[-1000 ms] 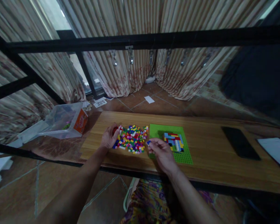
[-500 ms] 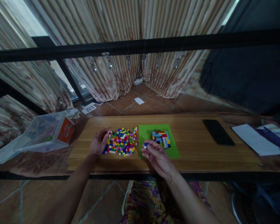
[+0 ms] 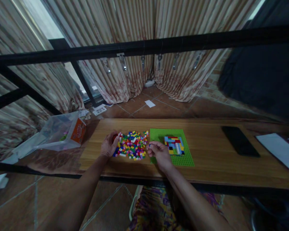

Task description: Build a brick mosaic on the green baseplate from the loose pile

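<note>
My left hand (image 3: 108, 146) rests at the left edge of a loose pile of small multicoloured toy bricks (image 3: 132, 147). Its thumb and fingers are apart and curve around the pile's edge, beside some red bricks; the far fingertips are partly hidden. My right hand (image 3: 160, 154) is over the left part of a green studded baseplate (image 3: 188, 157), thumb and fingers pinched on a small brick (image 3: 150, 145) that is mostly covered. Right of that hand, a roughly square, low build of coloured bricks (image 3: 174, 145) sits on the baseplate.
The wooden tabletop (image 3: 207, 166) also carries a black phone-like slab (image 3: 240, 141) at the right. White paper (image 3: 279, 150) lies beyond it. To the left stands a clear plastic bin (image 3: 60, 136) with an orange label. A black metal bar (image 3: 170, 46) crosses beyond the table.
The view has shifted, so the scene sits further right. My right hand has moved left across the baseplate towards the pile, and its small blue-and-white brick is now mostly hidden. My left hand stays by the pile.
</note>
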Available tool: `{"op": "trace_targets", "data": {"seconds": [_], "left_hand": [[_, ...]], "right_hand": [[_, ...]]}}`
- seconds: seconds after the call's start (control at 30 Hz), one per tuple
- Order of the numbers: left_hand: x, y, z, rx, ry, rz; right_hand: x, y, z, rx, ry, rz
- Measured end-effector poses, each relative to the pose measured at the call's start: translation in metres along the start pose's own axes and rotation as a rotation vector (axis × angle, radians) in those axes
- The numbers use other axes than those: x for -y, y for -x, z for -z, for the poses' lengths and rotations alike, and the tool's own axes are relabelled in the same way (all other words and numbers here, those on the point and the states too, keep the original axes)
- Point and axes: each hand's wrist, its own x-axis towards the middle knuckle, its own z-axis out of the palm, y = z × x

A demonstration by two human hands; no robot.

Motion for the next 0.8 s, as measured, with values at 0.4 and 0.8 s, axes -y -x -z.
{"op": "trace_targets", "data": {"seconds": [0.4,0.8], "left_hand": [[-0.004,0.0,0.001,-0.002,0.009,0.0],[-0.005,0.002,0.001,-0.011,0.001,-0.007]], "right_hand": [[-0.006,-0.008,-0.004,0.093,0.133,0.086],[-0.017,-0.013,-0.006,0.053,0.215,0.071]]}}
